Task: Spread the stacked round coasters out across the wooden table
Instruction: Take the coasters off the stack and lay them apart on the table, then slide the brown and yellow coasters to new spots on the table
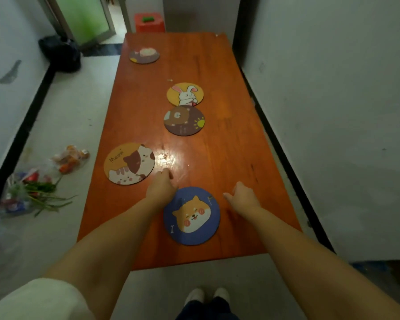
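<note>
Several round coasters lie flat and apart on the wooden table [229, 146]. A blue dog coaster [192, 215] is nearest me. An orange cat coaster [129, 163] sits at the left edge. A brown bear coaster [184, 120] and a yellow rabbit coaster [185, 94] nearly touch in the middle. Another brown coaster [144, 55] lies far left. My left hand [162, 187] hovers by the dog coaster's upper left rim, fingers curled, holding nothing. My right hand [241, 196] is just right of that coaster, fingers loosely curled, empty.
Plastic bags with vegetables and green stalks [32, 188] lie on the floor left of the table. A black bag [60, 53] sits by the far wall. A red stool [149, 21] stands beyond the table's far end. A white wall runs close along the right.
</note>
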The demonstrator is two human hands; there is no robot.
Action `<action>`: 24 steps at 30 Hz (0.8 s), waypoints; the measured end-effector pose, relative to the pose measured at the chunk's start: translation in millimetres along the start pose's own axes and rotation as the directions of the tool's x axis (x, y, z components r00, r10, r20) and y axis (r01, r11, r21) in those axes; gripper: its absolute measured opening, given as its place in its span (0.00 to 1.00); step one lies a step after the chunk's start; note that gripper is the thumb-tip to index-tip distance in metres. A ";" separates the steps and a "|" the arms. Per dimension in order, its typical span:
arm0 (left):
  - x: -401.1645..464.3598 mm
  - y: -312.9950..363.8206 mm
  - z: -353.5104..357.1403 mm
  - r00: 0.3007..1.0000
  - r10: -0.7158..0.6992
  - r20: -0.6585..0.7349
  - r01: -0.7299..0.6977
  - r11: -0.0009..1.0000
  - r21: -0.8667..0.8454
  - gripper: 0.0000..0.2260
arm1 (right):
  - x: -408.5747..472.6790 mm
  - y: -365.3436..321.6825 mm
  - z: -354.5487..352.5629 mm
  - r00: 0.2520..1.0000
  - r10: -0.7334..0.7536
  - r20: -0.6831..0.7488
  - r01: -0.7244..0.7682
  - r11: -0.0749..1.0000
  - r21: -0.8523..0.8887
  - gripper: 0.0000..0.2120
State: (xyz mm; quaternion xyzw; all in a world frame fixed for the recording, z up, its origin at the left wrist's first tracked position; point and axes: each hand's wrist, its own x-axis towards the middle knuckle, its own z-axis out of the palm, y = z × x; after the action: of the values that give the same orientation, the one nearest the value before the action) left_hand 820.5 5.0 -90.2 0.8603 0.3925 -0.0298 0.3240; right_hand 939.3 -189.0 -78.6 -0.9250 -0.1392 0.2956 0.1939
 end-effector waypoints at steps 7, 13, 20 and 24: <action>24.9 103.2 -8.9 0.986 0.156 -0.062 -0.162 0.980 -0.119 0.09 | 3.7 29.0 -98.5 0.971 -0.046 -0.234 0.050 0.999 0.011 0.20; 30.8 214.3 41.2 0.950 0.296 -0.099 -0.308 0.940 -0.144 0.10 | 13.6 115.3 -177.5 0.931 -0.012 -0.365 0.006 1.000 -0.015 0.14; 18.1 329.6 147.9 0.966 0.240 -0.093 -0.256 0.933 -0.251 0.08 | 39.4 239.5 -270.7 0.932 0.015 -0.363 -0.019 1.000 -0.007 0.15; 8.6 378.2 193.1 0.982 0.176 -0.070 -0.189 0.935 -0.299 0.06 | 62.5 290.2 -320.5 0.944 -0.012 -0.330 0.000 0.999 -0.038 0.15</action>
State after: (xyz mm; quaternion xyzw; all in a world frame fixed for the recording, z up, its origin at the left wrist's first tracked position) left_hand 1128.4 -283.9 -43.1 0.8332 0.3177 0.0794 0.4456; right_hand 1222.5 -511.5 3.0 -0.9645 -0.1132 0.1333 0.1979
